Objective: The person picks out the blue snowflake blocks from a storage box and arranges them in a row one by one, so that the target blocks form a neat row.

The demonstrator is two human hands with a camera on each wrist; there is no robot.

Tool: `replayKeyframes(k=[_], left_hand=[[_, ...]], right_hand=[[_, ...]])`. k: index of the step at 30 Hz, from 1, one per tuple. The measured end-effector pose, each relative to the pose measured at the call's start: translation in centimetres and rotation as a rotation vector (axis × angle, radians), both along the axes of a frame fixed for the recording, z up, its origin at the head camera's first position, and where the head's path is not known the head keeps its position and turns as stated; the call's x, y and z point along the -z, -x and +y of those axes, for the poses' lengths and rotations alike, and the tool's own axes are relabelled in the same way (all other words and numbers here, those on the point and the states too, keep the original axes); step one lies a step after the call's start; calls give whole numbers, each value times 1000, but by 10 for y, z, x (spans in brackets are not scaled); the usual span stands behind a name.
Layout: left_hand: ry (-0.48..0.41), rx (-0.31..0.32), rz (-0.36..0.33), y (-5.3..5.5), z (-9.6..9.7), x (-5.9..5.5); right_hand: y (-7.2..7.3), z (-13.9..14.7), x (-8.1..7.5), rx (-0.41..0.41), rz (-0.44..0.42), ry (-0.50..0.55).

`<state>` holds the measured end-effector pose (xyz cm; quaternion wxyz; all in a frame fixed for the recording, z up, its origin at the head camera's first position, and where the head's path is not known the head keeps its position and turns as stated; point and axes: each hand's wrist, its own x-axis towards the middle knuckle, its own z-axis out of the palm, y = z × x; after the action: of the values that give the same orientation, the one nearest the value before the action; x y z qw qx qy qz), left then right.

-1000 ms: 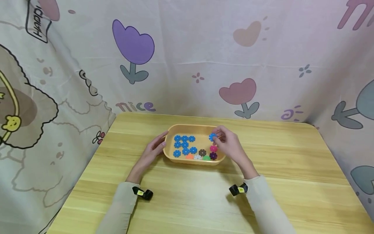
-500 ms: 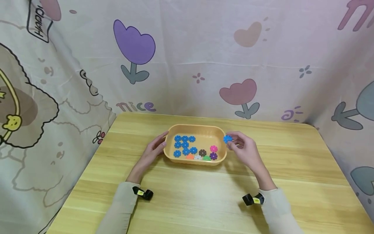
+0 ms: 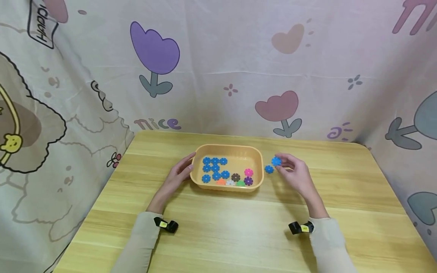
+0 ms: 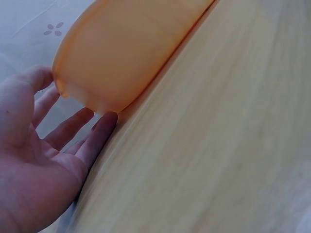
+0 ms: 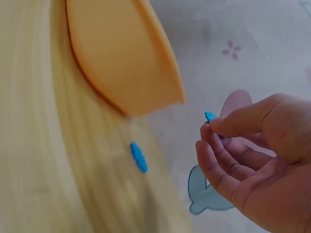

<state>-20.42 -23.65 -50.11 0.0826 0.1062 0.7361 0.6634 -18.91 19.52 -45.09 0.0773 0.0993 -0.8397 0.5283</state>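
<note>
A shallow orange-yellow tray point(image 3: 227, 187) sits on the table. My left hand point(image 3: 175, 178) holds its left end, and in the left wrist view the thumb touches the rim while fingertips rest lower on the wall. Beyond the tray's right end, my right hand point(image 3: 296, 175) pinches a blue snowflake disc point(image 3: 276, 161) between thumb and fingertips, raised above the table. Another blue snowflake disc point(image 3: 269, 169) lies on the table between tray and hand. Inside the tray, several blue snowflake discs point(image 3: 215, 160) are grouped at left.
At the tray's lower right lie a pink disc point(image 3: 249, 172), a purple disc point(image 3: 248, 181), a brown disc point(image 3: 235, 177), a white disc point(image 3: 230, 182), a green disc point(image 3: 240, 183) and an orange disc point(image 3: 221, 182). A printed curtain point(image 3: 218, 57) hangs behind the wooden table point(image 3: 218, 235).
My right hand has moved right, out of the tray and past its rim, carrying the blue snowflake disc. A blue disc on the table now shows beside the tray. My left hand stays put.
</note>
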Motion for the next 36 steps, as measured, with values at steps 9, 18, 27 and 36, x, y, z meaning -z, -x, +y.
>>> replayKeyframes(k=[9,18,27,36], left_hand=[[9,0,-3,-1,-1,0],[20,-4,8,-2,-2,0],[8,0,10,-1,-1,0],[-5,9,19,0,-1,1]], right_hand=[[4,14,18,31,-71,-97],[10,20,33,70,-128,-193],[12,22,39,56,-158,-218],[11,21,43,82,-142,-264]])
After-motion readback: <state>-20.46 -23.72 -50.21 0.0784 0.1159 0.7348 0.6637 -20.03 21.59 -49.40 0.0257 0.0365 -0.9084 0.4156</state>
